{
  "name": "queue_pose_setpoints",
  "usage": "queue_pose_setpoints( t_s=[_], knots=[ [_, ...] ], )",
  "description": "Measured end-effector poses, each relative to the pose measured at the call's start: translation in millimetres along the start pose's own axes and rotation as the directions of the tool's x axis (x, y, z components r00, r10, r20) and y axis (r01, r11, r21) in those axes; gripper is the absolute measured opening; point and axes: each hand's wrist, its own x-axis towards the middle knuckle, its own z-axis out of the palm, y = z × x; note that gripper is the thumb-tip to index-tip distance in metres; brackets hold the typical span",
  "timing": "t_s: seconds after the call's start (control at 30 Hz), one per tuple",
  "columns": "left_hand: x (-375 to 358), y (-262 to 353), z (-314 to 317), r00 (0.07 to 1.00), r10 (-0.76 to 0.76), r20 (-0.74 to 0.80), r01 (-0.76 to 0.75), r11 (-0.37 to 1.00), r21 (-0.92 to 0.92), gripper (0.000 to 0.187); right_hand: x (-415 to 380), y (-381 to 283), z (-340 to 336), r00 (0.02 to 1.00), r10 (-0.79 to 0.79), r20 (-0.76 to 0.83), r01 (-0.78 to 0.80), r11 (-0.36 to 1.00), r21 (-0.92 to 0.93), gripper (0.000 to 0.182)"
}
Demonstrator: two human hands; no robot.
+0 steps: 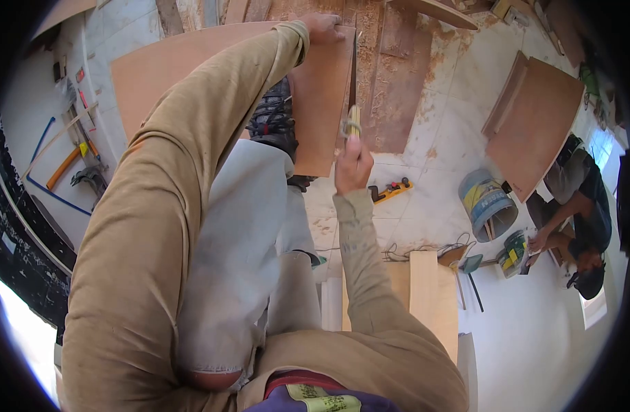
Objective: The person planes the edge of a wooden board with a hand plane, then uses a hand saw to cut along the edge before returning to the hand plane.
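A brown wooden board [322, 103] lies below me, with a black shoe [272, 123] on it. My left hand [323, 29] is closed on the board near its far right corner. In my right hand [354, 165] is the light handle of a saw-like tool [355, 122], fingers wrapped round it. Its thin dark blade points away from me along the board's right edge. Exact tooth detail cannot be made out.
Planks with shavings [404, 89] lie beyond the board. A yellow-black hand plane [392, 191] rests on the floor, near a bucket [486, 206]. At right a person [576, 213] works beside another board [534, 123]. Tools, including a blue bow saw [39, 154], lie left.
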Motion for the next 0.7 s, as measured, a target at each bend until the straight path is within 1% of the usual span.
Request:
queue_pose_setpoints(
  t_s=[0.03,0.1,0.13,0.17,0.2,0.23,0.3,0.37,0.4,0.43,0.5,0.57,0.6,0.63,0.67,0.7],
  knots=[
    [-4,4,-7,1.000,-0.026,-0.004,0.025,1.000,-0.013,0.061,-13,-3,-3,0.999,0.038,0.001,-0.038,0.999,0.004,0.037],
    [-18,16,-11,0.996,-0.081,0.019,0.082,0.996,-0.046,0.062,-14,-20,-7,1.000,0.030,0.004,-0.030,0.997,-0.077,0.037],
    [-6,3,4,0.999,-0.044,0.017,0.045,0.998,-0.050,0.063,30,-7,8,0.997,-0.070,-0.039,0.066,0.992,-0.106,0.037],
    [22,-22,23,1.000,-0.006,0.003,0.006,0.999,-0.053,0.064,80,-11,24,0.991,-0.111,-0.078,0.096,0.981,-0.169,0.038],
    [40,-37,33,0.999,0.031,-0.016,-0.032,0.998,-0.052,0.065,114,-40,41,0.964,-0.230,-0.134,0.213,0.969,-0.126,0.038],
    [42,-41,29,0.998,0.053,-0.037,-0.055,0.997,-0.053,0.066,153,-30,53,0.973,-0.193,-0.130,0.186,0.980,-0.066,0.037],
    [37,-44,35,0.994,0.099,-0.052,-0.102,0.992,-0.070,0.068,150,-8,53,0.987,-0.137,-0.083,0.136,0.991,-0.022,0.037],
    [22,-22,13,0.999,0.047,0.003,-0.047,0.999,-0.008,0.068,89,-1,24,0.989,-0.150,-0.015,0.149,0.987,-0.061,0.038],
    [14,-13,7,0.999,0.018,0.033,-0.019,1.000,0.018,0.069,41,7,6,0.999,-0.037,0.012,0.038,0.998,-0.045,0.039],
    [11,-11,8,0.999,0.029,0.016,-0.029,0.999,0.013,0.069,-5,13,-9,0.999,0.044,0.026,-0.046,0.996,0.070,0.039],
    [9,-15,8,0.999,0.043,-0.020,-0.043,0.999,0.016,0.068,-27,2,-12,1.000,0.019,-0.021,-0.018,0.998,0.054,0.039],
    [28,-37,33,0.994,0.059,-0.097,-0.059,0.998,0.003,0.067,-7,-1,-2,0.997,-0.050,-0.067,0.047,0.998,-0.041,0.040],
    [38,-42,40,0.987,0.072,-0.145,-0.073,0.997,0.000,0.066,48,0,16,0.988,-0.131,-0.082,0.120,0.984,-0.128,0.040],
    [37,-36,33,0.992,0.077,-0.102,-0.080,0.996,-0.025,0.065,91,-27,33,0.974,-0.180,-0.134,0.159,0.975,-0.153,0.040],
    [30,-30,23,0.995,0.079,-0.053,-0.082,0.995,-0.049,0.064,130,-31,44,0.974,-0.195,-0.112,0.178,0.974,-0.141,0.039],
    [24,-27,17,0.997,0.082,0.004,-0.081,0.994,-0.069,0.063,151,-31,49,0.975,-0.203,-0.094,0.191,0.974,-0.123,0.038]
  ],
)
